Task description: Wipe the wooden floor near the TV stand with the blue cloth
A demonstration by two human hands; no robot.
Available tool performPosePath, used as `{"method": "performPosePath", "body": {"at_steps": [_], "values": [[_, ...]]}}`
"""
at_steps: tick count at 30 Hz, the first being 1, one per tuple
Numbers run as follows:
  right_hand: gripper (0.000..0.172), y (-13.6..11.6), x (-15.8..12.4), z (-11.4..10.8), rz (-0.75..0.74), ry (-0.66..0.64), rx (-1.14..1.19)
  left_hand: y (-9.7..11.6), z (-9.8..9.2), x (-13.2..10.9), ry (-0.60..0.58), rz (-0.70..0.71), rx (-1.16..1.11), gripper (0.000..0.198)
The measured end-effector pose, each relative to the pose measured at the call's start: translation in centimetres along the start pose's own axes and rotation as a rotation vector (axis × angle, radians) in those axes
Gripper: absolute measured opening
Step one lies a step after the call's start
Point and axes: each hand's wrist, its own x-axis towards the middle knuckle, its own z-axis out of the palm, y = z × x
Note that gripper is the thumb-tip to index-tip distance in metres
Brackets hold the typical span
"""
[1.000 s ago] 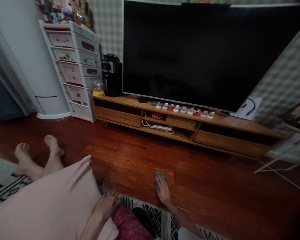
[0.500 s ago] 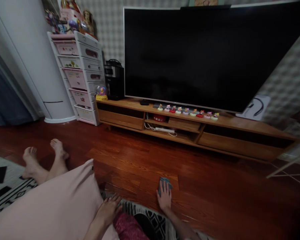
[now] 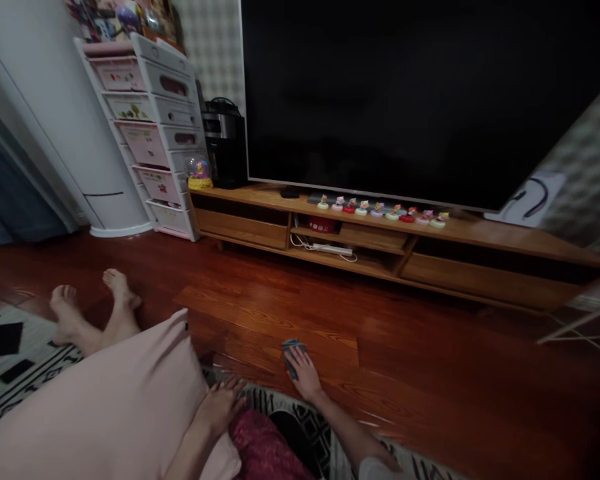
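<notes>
My right hand (image 3: 304, 374) lies flat on a small blue-grey cloth (image 3: 291, 348), pressing it onto the red-brown wooden floor (image 3: 405, 373) just beyond the rug's edge. Its fingers are stretched over the cloth. My left hand (image 3: 221, 403) rests fingers-down on the black-and-white patterned rug (image 3: 265, 400), beside a large pink cushion (image 3: 95, 413) that covers my lap. It holds nothing.
Two bare feet (image 3: 87, 307) stretch out at the left on the floor. A long wooden TV stand (image 3: 430, 247) with small figurines (image 3: 380, 210) and a big dark television (image 3: 420, 100) stands ahead. A white drawer tower (image 3: 150, 133) stands at the left.
My right hand has slid the cloth leftward across the floor, closer to the rug's edge. The view shifted a little. My left hand has stayed on the rug.
</notes>
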Motion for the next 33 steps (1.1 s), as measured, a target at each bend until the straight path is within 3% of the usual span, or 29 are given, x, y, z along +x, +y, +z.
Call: {"method": "performPosePath", "body": {"at_steps": [4,8,11,14,17,20,23,25,27,29,31,33], "values": [[0.054,6.6,-4.8,-2.3,0.268,0.078,-0.145,-0.2,0.3,0.1,0.006,0.002,0.031,0.051],[0.056,11.9,-8.8,-3.0,0.562,0.143,-0.273,-0.2,0.3,0.0,0.008,0.006,0.037,0.050],[0.062,13.2,-8.8,-2.5,0.693,0.187,-0.302,-0.3,0.4,0.0,0.016,0.008,0.027,0.050],[0.066,11.7,-5.7,-1.5,0.741,0.225,-0.253,-0.4,0.5,0.1,0.020,0.009,0.025,0.049],[0.067,7.7,-1.2,-0.4,0.638,0.204,-0.174,-0.5,0.6,0.2,0.016,0.012,0.022,0.048],[0.065,2.0,2.7,1.0,0.393,0.125,-0.103,-0.6,0.6,0.4,0.005,0.014,0.013,0.048],[0.064,-3.7,4.4,2.2,0.114,0.039,-0.033,-0.7,0.6,0.4,0.000,0.014,0.014,0.048],[0.064,-6.0,4.2,2.3,-0.065,-0.019,0.015,-0.7,0.5,0.4,-0.006,0.012,0.023,0.048],[0.062,-6.5,3.2,1.9,-0.201,-0.066,0.054,-0.5,0.4,0.3,-0.013,0.005,0.033,0.048],[0.059,-5.0,1.4,1.0,-0.279,-0.101,0.073,-0.5,0.3,0.2,-0.015,-0.004,0.040,0.048],[0.057,-2.0,-0.8,-0.1,-0.286,-0.111,0.064,-0.5,0.3,0.2,-0.008,-0.002,0.040,0.048],[0.055,1.9,-3.3,-1.2,-0.190,-0.072,0.027,-0.5,0.4,0.2,-0.002,0.001,0.036,0.047]]}}
